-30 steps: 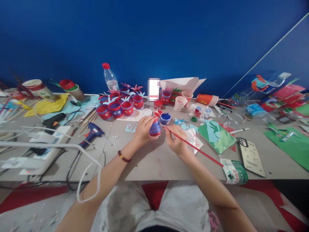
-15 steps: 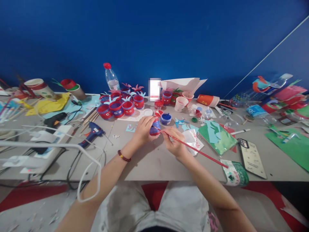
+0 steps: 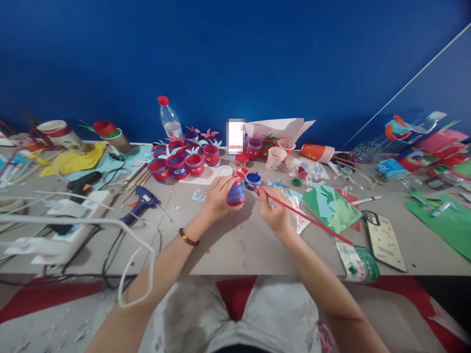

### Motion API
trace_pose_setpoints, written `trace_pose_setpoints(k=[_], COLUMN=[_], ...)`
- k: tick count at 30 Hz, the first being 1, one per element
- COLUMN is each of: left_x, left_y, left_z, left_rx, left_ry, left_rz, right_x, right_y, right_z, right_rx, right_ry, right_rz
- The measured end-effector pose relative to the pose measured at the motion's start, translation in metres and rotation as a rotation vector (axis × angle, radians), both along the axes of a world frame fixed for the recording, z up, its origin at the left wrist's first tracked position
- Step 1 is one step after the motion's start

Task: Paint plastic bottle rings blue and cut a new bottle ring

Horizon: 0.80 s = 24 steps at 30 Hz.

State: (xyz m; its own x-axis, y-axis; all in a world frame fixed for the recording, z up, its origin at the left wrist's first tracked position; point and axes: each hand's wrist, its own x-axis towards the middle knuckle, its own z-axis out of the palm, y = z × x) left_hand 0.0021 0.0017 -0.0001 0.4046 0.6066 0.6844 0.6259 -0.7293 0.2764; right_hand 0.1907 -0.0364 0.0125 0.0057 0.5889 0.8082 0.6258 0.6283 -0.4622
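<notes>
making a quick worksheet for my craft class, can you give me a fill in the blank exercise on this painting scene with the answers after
1. The right hand holds a long, thin paintbrush whose handle is coloured ____.
2. The left hand grips a small painted cup, and the left wrist wears a beaded ____.
3. The open pot nearest the paintbrush's tip holds ____ paint.
4. In the picture, the phone lies to the ____ of both hands.

Missing words: red; bracelet; blue; right

Left hand curled; right hand near, apparently pinched.
</notes>
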Motion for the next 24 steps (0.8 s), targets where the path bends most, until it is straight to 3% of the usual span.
trace_pose_setpoints(k=[4,18,24], left_x=[0.001,0.003,0.004], left_y=[-0.001,0.001,-0.001], left_z=[0.001,-0.007,-0.005], left_rx=[0.035,0.007,0.008], left_ry=[-0.006,0.059,0.032], left_rz=[-0.026,0.001,-0.007], right_x=[0.003,-0.014,-0.016], right_y=[0.004,-0.008,-0.007], right_z=[-0.007,-0.009,-0.003], right_rx=[0.005,0.01,0.061], right_ry=[-0.054,-0.009,-0.013], right_rz=[-0.026,0.283,0.205])
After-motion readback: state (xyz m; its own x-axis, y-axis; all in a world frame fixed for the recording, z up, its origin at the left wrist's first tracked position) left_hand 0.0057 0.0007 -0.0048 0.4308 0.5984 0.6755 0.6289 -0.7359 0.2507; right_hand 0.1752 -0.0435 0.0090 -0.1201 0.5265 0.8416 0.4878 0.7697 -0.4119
